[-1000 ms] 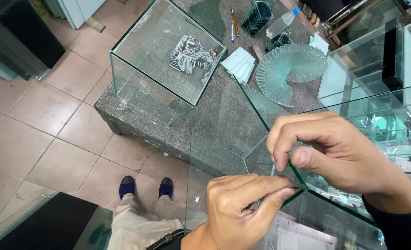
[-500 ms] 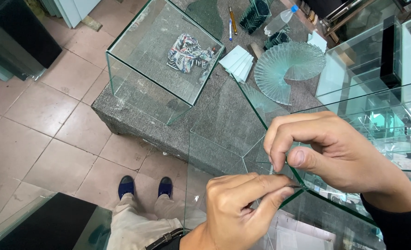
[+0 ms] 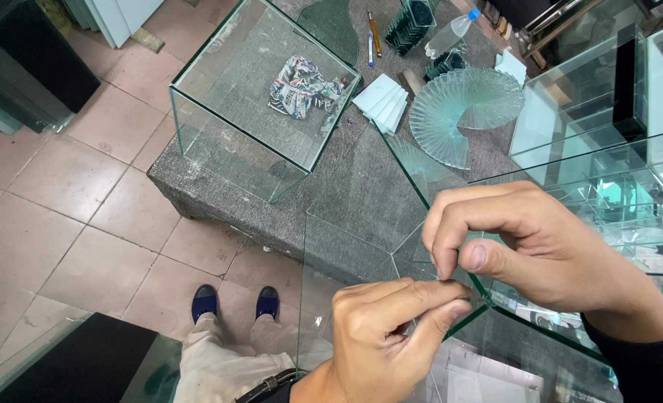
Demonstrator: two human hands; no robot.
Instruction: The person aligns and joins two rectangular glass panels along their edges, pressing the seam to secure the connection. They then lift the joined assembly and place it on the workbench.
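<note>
My left hand (image 3: 387,336) and my right hand (image 3: 518,246) meet at the upper corner of a clear glass tank (image 3: 361,224) close under the camera. The left fingers pinch the glass edge at that corner. Thumb and forefinger of the right hand pinch something very small right above the same corner; I cannot tell what it is. The tank's green-edged rim (image 3: 548,328) runs off to the lower right beneath my right wrist.
A second open glass tank (image 3: 219,142) with a crumpled printed cloth (image 3: 302,86) inside stands on the grey stone bench (image 3: 197,198). A fan of glass pieces (image 3: 466,108), stacked glass strips (image 3: 382,97), pens and a plastic bottle (image 3: 451,30) lie behind. More glass tanks (image 3: 608,127) stand right. My feet (image 3: 234,302) are on the tiled floor.
Both hands keep their pinch on the tank corner. The view has shifted slightly; the hands have hardly moved.
</note>
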